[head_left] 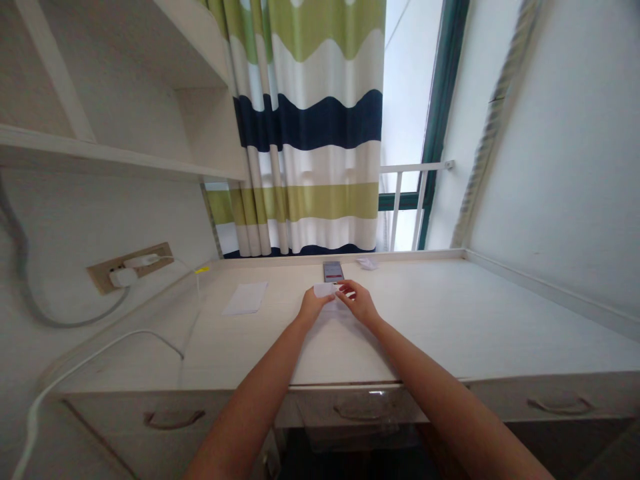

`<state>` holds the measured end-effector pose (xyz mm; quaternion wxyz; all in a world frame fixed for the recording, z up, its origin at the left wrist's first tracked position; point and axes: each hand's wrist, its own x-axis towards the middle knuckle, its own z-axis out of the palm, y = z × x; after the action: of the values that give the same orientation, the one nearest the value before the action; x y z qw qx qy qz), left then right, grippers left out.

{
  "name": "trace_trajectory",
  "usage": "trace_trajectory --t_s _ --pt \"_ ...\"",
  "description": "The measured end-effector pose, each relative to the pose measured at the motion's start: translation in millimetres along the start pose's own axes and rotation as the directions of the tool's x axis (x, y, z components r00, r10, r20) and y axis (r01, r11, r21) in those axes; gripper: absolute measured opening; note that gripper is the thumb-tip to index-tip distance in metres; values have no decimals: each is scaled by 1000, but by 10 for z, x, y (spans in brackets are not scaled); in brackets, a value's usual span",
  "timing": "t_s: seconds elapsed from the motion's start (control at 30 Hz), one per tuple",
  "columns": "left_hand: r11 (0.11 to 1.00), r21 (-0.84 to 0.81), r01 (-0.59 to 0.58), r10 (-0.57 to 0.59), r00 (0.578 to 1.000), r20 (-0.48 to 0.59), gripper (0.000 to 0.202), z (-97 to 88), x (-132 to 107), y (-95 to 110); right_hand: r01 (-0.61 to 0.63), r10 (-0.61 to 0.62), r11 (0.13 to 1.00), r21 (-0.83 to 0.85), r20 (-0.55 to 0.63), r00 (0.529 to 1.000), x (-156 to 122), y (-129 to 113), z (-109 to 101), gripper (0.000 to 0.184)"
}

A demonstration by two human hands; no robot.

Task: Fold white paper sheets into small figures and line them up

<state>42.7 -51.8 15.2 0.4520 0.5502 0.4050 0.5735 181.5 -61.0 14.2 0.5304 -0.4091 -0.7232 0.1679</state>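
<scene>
My left hand [314, 308] and my right hand [359, 303] meet over the middle of a white desk [450, 313], near its back edge. Between their fingertips is a small white slip [325, 290], which both hands seem to pinch. Thin clear plastic film [336, 319] seems to hang below it, though it is hard to make out. Just beyond my fingers lies a smartphone [333, 271], face up with its screen lit. A crumpled white scrap [368, 264] sits to its right, and a white paper sheet [245, 298] lies flat to my left.
A wall socket [130, 268] with plugs and a white cable [100, 347] is on the left. Above the desk are a white shelf [115, 153], a striped curtain [310, 127] and a railed window [415, 187]. Drawers with curved handles [363, 413] line the desk's front.
</scene>
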Motion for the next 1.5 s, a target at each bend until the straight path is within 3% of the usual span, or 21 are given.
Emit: trace_trajectory --t_s 0.17,0.23,0.4,0.53,0.83,1.5 --pt "985 143 -98 91 995 52 46 62 -35 24 -160 164 964 210 2 987 57 104 -31 24" --pt "982 175 -78 70 996 49 45 72 -48 18 -186 185 942 278 29 982 66 122 -41 24" --pt "981 175 87 -110 986 124 34 63 -69 0 -206 211 911 357 25 977 68 117 -45 26" --pt "981 183 63 -81 992 93 33 53 -70 8 -215 214 906 365 44 976 66 111 -44 26" --pt "995 76 57 -66 992 112 35 49 -51 -2 -231 231 908 348 42 972 79 91 -45 28" --pt "984 -113 134 -103 965 241 41 69 -36 -138 -319 316 808 496 91 944 64 25 -51 29"
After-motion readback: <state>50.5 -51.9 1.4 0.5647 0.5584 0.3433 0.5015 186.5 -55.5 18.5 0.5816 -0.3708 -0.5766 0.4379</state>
